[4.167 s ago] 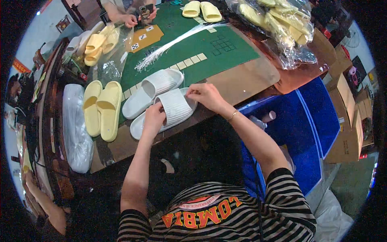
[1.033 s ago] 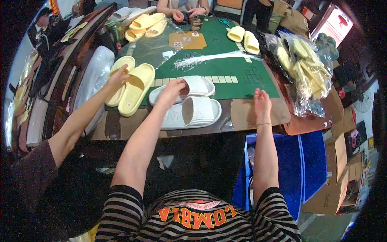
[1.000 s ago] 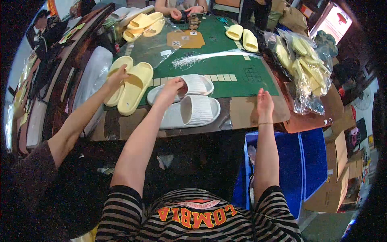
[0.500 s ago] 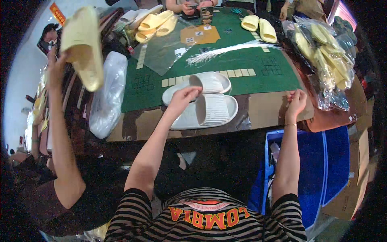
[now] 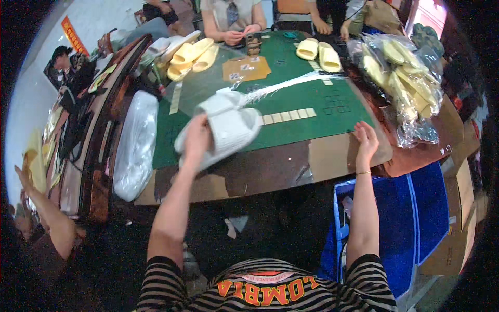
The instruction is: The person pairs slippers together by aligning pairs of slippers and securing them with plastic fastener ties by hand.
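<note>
My left hand (image 5: 197,140) is closed on a pair of white slippers (image 5: 234,131) and holds them tilted over the left half of the table. Its fingertips are partly hidden by the slippers. My right hand (image 5: 367,140) is by the table's right front part, fingers apart and nothing visible in them. Beyond the slippers, a bundle of thin white strands (image 5: 291,83) stretches across the green table top (image 5: 291,136). A row of pale rectangles (image 5: 291,116) is partly covered by the slippers.
Yellow slippers (image 5: 204,58) lie at the far left, another yellow pair (image 5: 328,57) at the far right. Bagged yellow slippers (image 5: 410,83) are piled on the right. A clear plastic bag (image 5: 136,145) lies left. Blue bin (image 5: 384,223) below right. Co-worker's hand (image 5: 26,174) holds a yellow slipper (image 5: 36,156).
My left hand has taken hold of the white slippers and moved them left, tilting them. My right hand's fingers have spread. The co-worker's yellow slipper has moved down and left.
</note>
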{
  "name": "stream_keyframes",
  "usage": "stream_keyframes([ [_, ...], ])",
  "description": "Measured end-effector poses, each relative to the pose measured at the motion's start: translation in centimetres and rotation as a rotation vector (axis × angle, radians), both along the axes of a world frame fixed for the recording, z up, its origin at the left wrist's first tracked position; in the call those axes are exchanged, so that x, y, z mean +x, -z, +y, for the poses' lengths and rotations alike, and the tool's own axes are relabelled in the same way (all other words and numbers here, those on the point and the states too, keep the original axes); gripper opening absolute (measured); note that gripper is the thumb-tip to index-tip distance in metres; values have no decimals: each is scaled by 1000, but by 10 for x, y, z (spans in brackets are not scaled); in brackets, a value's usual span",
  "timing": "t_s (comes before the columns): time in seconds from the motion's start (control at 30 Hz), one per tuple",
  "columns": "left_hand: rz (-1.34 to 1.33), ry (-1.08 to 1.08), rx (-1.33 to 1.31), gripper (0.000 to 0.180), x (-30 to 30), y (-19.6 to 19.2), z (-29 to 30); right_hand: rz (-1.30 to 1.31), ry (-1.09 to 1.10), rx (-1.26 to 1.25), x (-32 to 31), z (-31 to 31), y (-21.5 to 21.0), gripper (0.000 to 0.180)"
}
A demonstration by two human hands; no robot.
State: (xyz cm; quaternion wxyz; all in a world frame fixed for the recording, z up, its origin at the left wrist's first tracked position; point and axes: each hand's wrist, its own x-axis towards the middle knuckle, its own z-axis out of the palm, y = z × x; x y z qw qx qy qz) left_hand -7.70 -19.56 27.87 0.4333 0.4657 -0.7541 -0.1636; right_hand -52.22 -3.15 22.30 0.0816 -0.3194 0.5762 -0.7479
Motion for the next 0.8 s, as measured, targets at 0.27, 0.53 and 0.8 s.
stream_keyframes([
  [0.27, -225, -591, -82, 40, 105, 43, -79, 126, 100, 98, 6, -13, -3, 18],
  [0.53, -430, -123, -245, 40, -13, 60, -20, -95, -49, 3, 2, -27, -19, 27],
  [0.8, -335, 8, -110, 41, -34, 83, -36, 162, -241, -17, 118, -183, -113, 21],
])
